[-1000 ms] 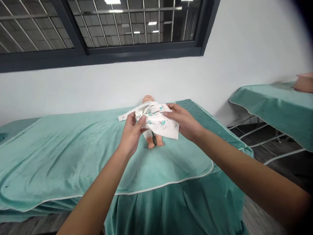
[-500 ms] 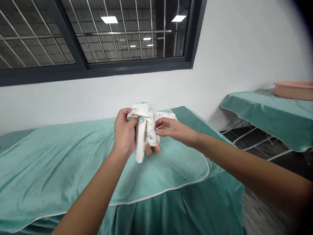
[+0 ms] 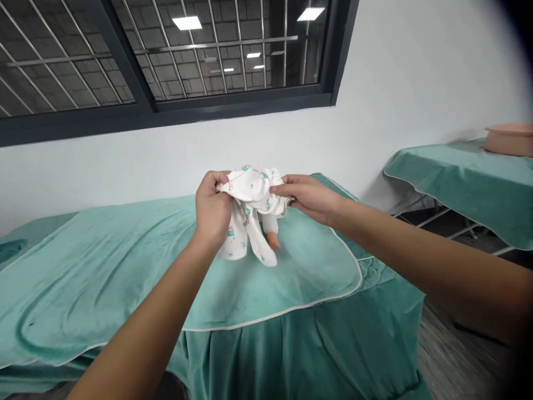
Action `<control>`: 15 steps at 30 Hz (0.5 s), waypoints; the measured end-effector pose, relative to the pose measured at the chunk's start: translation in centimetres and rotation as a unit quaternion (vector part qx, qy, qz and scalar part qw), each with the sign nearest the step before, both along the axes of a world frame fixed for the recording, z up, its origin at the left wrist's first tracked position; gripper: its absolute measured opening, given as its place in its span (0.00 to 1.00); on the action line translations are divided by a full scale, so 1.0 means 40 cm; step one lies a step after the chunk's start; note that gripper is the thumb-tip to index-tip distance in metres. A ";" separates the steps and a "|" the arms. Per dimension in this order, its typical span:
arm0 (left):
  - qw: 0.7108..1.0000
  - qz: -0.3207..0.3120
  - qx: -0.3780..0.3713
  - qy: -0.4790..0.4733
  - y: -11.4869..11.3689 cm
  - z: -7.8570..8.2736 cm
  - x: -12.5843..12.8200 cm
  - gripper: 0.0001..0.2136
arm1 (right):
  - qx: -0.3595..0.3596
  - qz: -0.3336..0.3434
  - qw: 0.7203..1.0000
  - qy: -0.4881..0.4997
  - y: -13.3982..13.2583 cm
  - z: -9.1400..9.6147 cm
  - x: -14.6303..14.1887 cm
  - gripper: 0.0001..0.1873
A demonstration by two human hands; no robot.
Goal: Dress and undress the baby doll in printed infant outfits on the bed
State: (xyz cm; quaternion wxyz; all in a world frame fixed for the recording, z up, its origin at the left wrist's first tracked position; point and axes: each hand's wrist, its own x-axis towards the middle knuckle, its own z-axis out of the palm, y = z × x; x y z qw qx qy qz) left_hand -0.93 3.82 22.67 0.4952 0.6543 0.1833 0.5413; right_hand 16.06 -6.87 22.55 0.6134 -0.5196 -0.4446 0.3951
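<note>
A white baby garment (image 3: 250, 208) with small teal prints hangs bunched between both hands, its legs dangling down. My left hand (image 3: 212, 208) is closed on its left side. My right hand (image 3: 306, 195) pinches its right side at the top. Behind and below the garment lies a baby doll (image 3: 273, 239) on a green towel (image 3: 125, 266); only one small foot shows, the rest is hidden by the cloth.
The towel covers a green-draped table (image 3: 325, 344) against a white wall under a dark-framed window (image 3: 166, 55). To the right stands a second green-covered table (image 3: 458, 178) bearing a pink basin (image 3: 510, 139). Dark floor lies between the tables.
The garment was lifted off the doll and gathered up between both hands; its legs now hang down. The doll's head, seen a second ago, is now hidden.
</note>
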 end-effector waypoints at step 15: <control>0.976 -0.074 0.160 0.129 0.022 0.100 0.018 0.18 | 0.195 0.016 0.930 -0.311 0.089 0.177 -0.039 0.10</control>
